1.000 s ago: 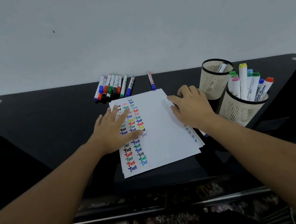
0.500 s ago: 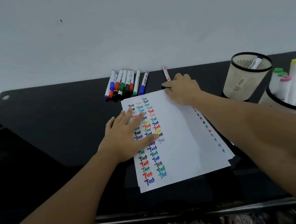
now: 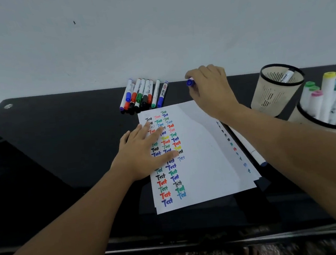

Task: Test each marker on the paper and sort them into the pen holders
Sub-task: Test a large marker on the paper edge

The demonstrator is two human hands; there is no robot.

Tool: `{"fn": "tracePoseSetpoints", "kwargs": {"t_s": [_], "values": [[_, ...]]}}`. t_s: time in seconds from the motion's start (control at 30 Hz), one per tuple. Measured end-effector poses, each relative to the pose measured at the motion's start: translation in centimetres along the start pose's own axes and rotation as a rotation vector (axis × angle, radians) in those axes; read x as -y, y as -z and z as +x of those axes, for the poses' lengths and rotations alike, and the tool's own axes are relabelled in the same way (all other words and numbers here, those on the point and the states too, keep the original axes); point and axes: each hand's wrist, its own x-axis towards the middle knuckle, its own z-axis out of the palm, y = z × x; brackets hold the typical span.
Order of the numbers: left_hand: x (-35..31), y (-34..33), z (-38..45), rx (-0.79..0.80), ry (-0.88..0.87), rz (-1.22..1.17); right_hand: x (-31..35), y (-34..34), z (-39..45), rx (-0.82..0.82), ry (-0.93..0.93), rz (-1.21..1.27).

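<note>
Marker pickup is the step in hand: the right hand (image 3: 211, 90), at the table's far edge, curls around a blue-capped marker (image 3: 190, 82) — only the cap shows, so the barrel is hidden. The left hand (image 3: 145, 152) lies flat with fingers spread, pinning the paper (image 3: 199, 155). Next, likely, uncapping and writing on the paper's bare right part. Untested markers (image 3: 143, 95) lie left; two pen holders (image 3: 273, 95) stand right, the nearer cut off.
</note>
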Motion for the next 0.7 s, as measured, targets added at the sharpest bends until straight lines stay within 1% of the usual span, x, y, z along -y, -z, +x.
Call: {"fn": "tracePoseSetpoints", "kwargs": {"t_s": [0.07,0.17,0.2,0.27,0.33,0.4,0.47,0.53,0.6,0.7], "values": [[0.0,-0.1,0.0,-0.004,0.0,0.008,1.0,1.3,-0.9,-0.021,0.022,0.06],[-0.3,-0.3,-0.3,0.005,0.011,0.031,2.6,2.8,-2.8,-0.024,0.073,0.072],[-0.4,-0.3,-0.3,0.014,0.021,0.033,3.3,3.4,-3.4,0.019,0.076,0.094],[-0.9,-0.1,-0.4,0.035,0.045,0.018,4.7,4.8,-4.4,0.179,0.069,0.143],[-1.3,0.0,-0.9,0.041,0.053,-0.03,5.9,5.5,-5.5,0.332,0.072,0.098],[-1.4,-0.3,-2.3,-0.038,0.023,-0.146,6.8,5.8,-6.6,0.433,0.063,0.067],[-1.4,-0.7,-4.2,-0.181,-0.011,-0.288,7.3,5.8,-8.0,0.525,0.011,0.145],[-1.4,-1.0,-5.6,-0.287,-0.024,-0.37,7.7,5.8,-9.0,0.608,-0.001,0.232],[-1.7,-1.3,-6.4,-0.33,-0.049,-0.351,8.0,5.5,-9.4,0.651,0.062,0.196],[-2.0,-1.7,-6.5,-0.363,-0.116,-0.288,8.0,4.9,-9.6,0.636,0.107,0.095]]}}
